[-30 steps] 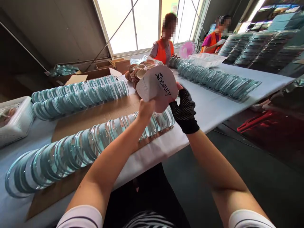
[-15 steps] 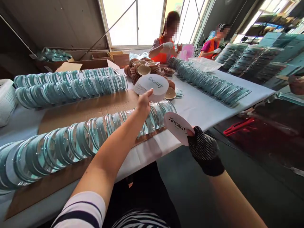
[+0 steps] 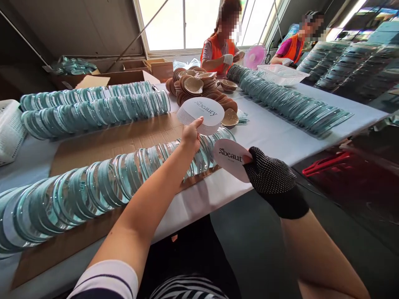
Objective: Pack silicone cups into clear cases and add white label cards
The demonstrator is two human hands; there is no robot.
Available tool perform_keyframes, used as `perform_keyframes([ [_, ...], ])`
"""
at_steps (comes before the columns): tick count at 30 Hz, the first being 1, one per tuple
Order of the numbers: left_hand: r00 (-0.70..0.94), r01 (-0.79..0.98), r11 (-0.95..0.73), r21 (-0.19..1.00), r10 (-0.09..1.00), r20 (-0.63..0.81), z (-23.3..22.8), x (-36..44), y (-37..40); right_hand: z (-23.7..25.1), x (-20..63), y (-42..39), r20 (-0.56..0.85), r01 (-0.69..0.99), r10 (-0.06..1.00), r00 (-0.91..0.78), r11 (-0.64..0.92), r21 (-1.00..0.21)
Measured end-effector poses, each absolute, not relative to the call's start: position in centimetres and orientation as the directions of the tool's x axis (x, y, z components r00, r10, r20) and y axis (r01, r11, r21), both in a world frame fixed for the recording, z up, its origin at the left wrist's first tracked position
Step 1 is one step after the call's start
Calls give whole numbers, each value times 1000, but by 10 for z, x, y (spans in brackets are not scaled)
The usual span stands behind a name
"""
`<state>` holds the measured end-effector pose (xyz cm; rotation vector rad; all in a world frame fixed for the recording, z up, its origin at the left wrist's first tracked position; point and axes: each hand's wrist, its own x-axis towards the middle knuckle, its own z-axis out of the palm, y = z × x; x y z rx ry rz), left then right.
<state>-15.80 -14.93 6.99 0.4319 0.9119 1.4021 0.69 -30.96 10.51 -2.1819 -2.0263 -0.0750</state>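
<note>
Left hand: the bare left hand (image 3: 190,138) pinches the near edge of a stack of white round cards (image 3: 200,114), thumb on top and the other fingers curled beneath; the stack fans up and away from the fingertips, printed "beauty".
Right hand: the right hand (image 3: 270,175), in a black dotted glove, grips a single white card (image 3: 230,158) by its right edge, fingers pressed together on it; the card juts out to the left of the fingertips, its printed face up.
Cards to each other: the single card sits below and just right of the stack, near it but apart.
Near row: a long row of teal-rimmed clear discs (image 3: 93,187) stands on edge just under the left fingers, running off to the left on a sheet of brown cardboard (image 3: 118,143); its right end lies between the two hands.
Far rows: two more rows of the same discs (image 3: 90,110) lie beyond the left fingers, well apart.
Brown pads: a heap of tan cup-shaped pads (image 3: 199,87) sits just beyond the card stack.
Table: the white-covered table (image 3: 274,133) reaches out beyond the right fingers, bearing another long disc row (image 3: 289,106) and a white basket (image 3: 282,74).
Others: two people in orange vests (image 3: 218,52) work at the far end, their hands well apart from the wearer's own.
</note>
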Motion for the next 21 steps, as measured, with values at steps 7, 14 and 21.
perform_keyframes([
  [7, -79, -650, 179, 739, 951, -300, 67, -159, -148, 92, -2, -298, 92, 992, 990, 111, -104, -73],
  [14, -92, -679, 166, 715, 947, -307, 69, -157, -149, 65, -14, -268, -61, 1000, 998, -28, 28, 4],
  [21, -71, -681, 173, 711, 951, -300, 65, -158, -145, 53, -17, -259, -5, 987, 1000, 0, -1, -158],
])
